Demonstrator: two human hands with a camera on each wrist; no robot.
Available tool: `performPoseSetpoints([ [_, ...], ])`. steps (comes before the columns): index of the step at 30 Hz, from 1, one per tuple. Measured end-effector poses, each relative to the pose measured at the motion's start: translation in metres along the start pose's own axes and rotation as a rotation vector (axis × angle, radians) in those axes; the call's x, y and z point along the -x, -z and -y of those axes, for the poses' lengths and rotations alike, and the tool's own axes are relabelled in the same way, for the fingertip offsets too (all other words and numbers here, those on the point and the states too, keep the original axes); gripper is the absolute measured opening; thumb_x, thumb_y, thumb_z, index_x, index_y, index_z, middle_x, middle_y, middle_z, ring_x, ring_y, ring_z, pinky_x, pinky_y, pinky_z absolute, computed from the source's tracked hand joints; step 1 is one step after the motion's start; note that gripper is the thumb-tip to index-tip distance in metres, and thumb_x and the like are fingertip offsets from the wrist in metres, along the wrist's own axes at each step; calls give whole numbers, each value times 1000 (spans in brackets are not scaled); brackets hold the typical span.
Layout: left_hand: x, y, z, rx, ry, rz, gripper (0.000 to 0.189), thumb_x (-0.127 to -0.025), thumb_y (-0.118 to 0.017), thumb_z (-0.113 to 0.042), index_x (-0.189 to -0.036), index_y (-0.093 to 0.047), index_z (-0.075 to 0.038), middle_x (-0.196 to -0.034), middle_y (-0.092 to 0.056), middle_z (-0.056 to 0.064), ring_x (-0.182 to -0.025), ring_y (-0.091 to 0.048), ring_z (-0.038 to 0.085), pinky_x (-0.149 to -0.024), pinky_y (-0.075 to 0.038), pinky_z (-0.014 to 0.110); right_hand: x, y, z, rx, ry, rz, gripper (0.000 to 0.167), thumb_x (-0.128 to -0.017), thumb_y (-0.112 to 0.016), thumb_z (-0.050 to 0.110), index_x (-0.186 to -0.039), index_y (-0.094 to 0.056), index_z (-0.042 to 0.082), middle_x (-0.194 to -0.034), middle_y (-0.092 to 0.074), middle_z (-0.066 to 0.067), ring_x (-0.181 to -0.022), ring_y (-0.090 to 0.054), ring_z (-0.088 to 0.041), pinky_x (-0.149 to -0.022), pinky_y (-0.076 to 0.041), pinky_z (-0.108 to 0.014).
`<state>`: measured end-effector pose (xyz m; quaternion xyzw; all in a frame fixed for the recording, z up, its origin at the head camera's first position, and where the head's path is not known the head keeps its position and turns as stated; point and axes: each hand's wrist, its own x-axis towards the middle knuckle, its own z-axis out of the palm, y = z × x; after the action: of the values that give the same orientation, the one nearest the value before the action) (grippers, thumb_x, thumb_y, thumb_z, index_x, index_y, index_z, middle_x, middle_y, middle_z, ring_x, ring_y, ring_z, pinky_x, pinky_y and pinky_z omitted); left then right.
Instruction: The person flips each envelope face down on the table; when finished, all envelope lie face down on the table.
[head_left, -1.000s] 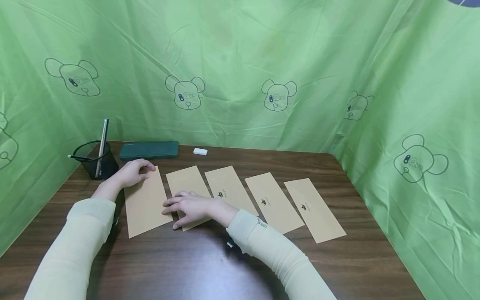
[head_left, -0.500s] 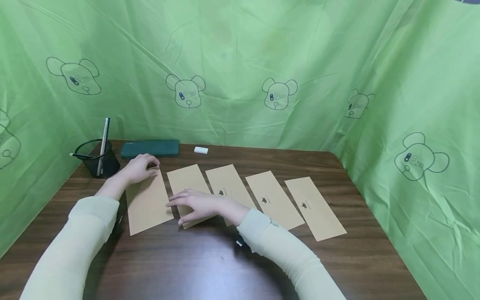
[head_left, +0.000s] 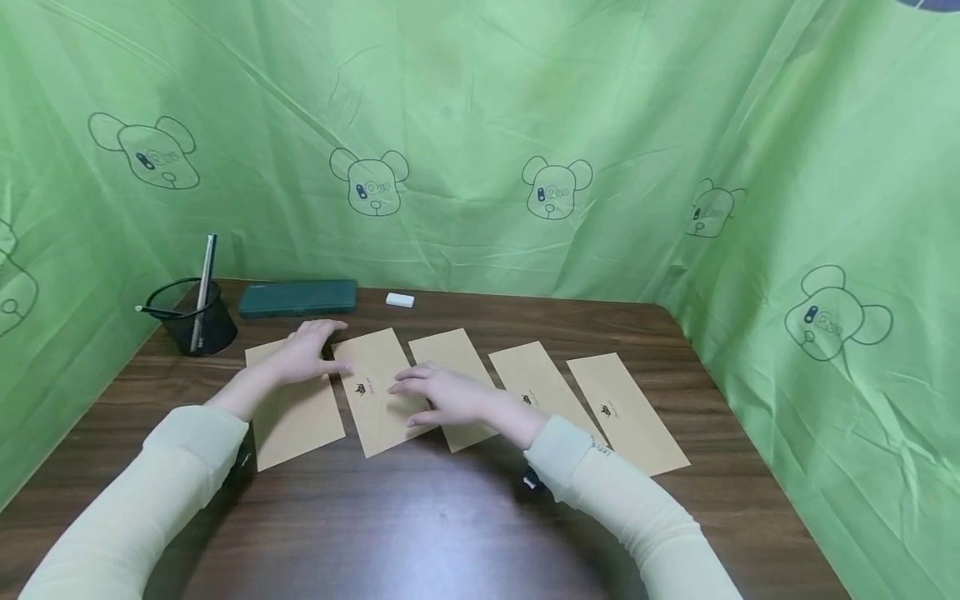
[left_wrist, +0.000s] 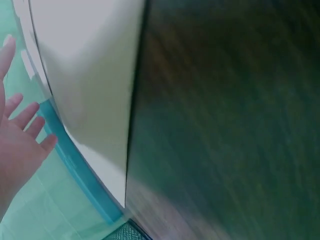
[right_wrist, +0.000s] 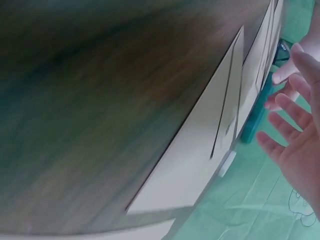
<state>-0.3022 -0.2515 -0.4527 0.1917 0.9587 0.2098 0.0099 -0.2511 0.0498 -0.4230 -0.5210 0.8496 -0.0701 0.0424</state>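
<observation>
Several tan paper envelopes lie in a slanted row on the table in the head view. My left hand (head_left: pixel 303 354) is over the upper part of the leftmost envelope (head_left: pixel 296 429), fingers extended, thumb reaching over the left edge of the second envelope (head_left: pixel 375 358). A small dark crown print shows on that second one. Spread above the third envelope (head_left: pixel 453 350) is my right hand (head_left: pixel 453 396), its fingertips over the second's right side. Neither hand grips anything; whether the fingertips touch paper I cannot tell. Both wrist views show loosely extended fingers.
Farther right lie a fourth envelope (head_left: pixel 540 375) and a rightmost one (head_left: pixel 630 417). Along the back stand a black mesh pen cup (head_left: pixel 202 329), a dark green case (head_left: pixel 298 298) and a white eraser (head_left: pixel 400 300). Green curtains (head_left: pixel 465 108) enclose the table (head_left: pixel 420 533).
My left hand has left the leftmost envelope's top edge and shifted right toward the second. My right hand has moved right to the third, uncovering the second's crown print.
</observation>
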Motion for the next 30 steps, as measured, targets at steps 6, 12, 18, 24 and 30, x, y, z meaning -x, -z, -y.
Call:
performPoseSetpoints([
  [6,5,-8,-4,-33,-15,42,96,-75,-72,-55,-141,-35,3,-142,-38,27,-131,-29,47,-105,-20,63,13,-3,-9,40,25,39,60,-87,-65,41,-138,-48,16,-145,-43,-8,-134,-37,-26,-113,-25,-37],
  [12,10,-11,-3,-26,-33,55,96,-72,-75,-53,-139,-37,5,-140,-39,27,-132,-28,47,-107,-19,62,22,-14,-11,52,50,106,50,-91,-59,41,-134,-53,17,-142,-47,-3,-135,-36,-28,-114,-24,-38],
  [18,10,-5,0,16,-71,61,92,-70,-79,-48,-137,-41,4,-137,-41,27,-127,-33,47,-104,-26,61,26,-14,-7,42,62,120,45,-93,-57,41,-132,-56,19,-142,-47,-3,-136,-35,-28,-114,-24,-40],
  [24,5,0,3,29,-115,50,77,-69,-82,-40,-128,-52,0,-126,-52,21,-118,-42,42,-98,-34,57,28,-13,-8,31,83,115,44,-93,-57,38,-133,-55,18,-143,-46,-4,-135,-37,-25,-113,-25,-45],
  [30,2,8,-1,64,-95,96,65,-72,-82,-26,-125,-53,-2,-118,-53,23,-113,-44,40,-95,-35,56,30,-12,-11,17,82,125,45,-94,-55,37,-136,-53,20,-145,-44,-2,-136,-36,-23,-113,-23,-45],
])
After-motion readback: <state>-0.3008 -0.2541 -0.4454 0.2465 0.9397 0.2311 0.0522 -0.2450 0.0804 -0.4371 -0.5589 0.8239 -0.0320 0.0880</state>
